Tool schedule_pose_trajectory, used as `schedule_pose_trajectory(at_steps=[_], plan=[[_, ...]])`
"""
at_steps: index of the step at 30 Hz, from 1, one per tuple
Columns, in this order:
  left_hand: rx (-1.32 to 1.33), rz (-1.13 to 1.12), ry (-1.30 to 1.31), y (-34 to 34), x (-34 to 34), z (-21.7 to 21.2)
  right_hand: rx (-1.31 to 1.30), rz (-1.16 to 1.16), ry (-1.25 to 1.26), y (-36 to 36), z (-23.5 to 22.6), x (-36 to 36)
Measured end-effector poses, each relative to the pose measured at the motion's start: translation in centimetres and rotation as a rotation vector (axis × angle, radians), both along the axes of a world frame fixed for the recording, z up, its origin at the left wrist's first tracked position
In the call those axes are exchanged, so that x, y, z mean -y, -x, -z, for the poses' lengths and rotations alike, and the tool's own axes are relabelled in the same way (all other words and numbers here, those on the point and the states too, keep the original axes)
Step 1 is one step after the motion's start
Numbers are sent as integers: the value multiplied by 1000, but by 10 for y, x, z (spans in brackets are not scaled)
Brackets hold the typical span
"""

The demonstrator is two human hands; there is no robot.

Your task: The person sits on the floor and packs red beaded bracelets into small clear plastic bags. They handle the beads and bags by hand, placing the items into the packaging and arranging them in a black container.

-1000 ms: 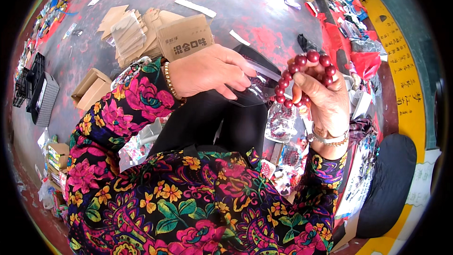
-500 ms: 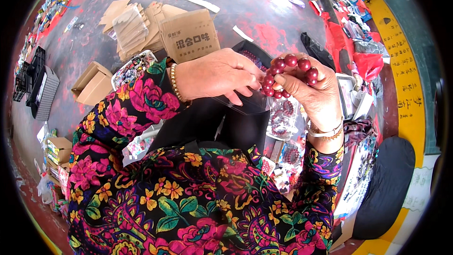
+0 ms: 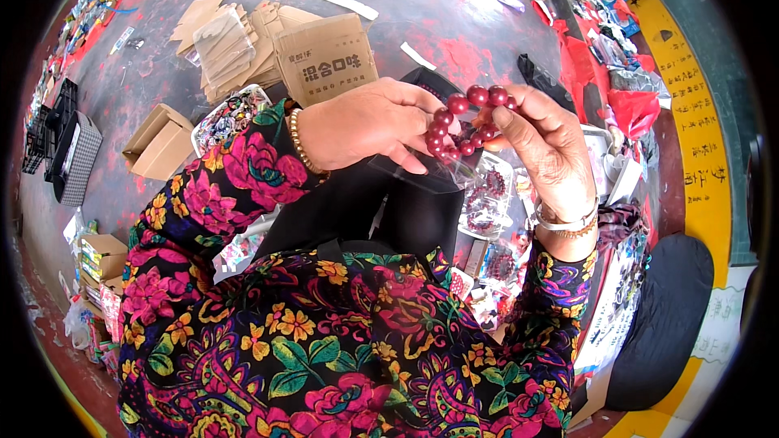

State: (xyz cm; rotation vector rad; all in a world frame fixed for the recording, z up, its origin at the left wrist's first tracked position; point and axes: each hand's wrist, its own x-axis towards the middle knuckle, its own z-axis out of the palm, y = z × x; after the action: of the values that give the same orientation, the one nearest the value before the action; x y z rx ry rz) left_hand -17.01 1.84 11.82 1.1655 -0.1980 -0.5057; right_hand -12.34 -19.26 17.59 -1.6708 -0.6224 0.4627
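A bracelet of dark red round beads (image 3: 457, 104) is held up in front of me, between my two hands. My right hand (image 3: 548, 146) pinches its right side between thumb and fingers. At its left side, my left hand (image 3: 377, 123) is closed on the beads, its fingertips partly hidden behind them. Below the left hand, clear plastic (image 3: 418, 181) lies over a dark open box (image 3: 426, 79) at my lap. A clear tray (image 3: 487, 223) with more dark red bead bracelets stands to the right of my knees.
Flattened cardboard (image 3: 260, 45) and a printed carton (image 3: 324, 61) lie ahead on the floor. A tub of mixed beads (image 3: 231, 122) and an open small box (image 3: 158, 142) are at left, near a black basket (image 3: 75, 150). Red plastic (image 3: 633, 113) and a black cushion (image 3: 661, 324) are at right.
The bracelet has shifted left and turned, and its beads now overlap my left fingers. My left fingers, apart from it before, have closed in; my right hand has turned slightly.
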Motion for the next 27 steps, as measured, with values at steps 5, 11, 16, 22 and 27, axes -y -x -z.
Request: schedule_pose_trajectory(at_steps=[5, 11, 16, 22, 27], plan=[[-75, -23, 88, -1, -5, 0, 202, 41, 52, 0, 8, 1], [-95, -110, 112, 4, -3, -1, 31, 155, 71, 7, 7, -5], [-84, -115, 123, 4, 2, -5, 390, 183, 323, 6, 10, -4], [-77, -127, 136, 5, 1, -9, 959, 108, 466, 6, 1, -6], [-67, -174, 141, 7, 0, -11, 1043, 55, 519, 9, -5, -6]])
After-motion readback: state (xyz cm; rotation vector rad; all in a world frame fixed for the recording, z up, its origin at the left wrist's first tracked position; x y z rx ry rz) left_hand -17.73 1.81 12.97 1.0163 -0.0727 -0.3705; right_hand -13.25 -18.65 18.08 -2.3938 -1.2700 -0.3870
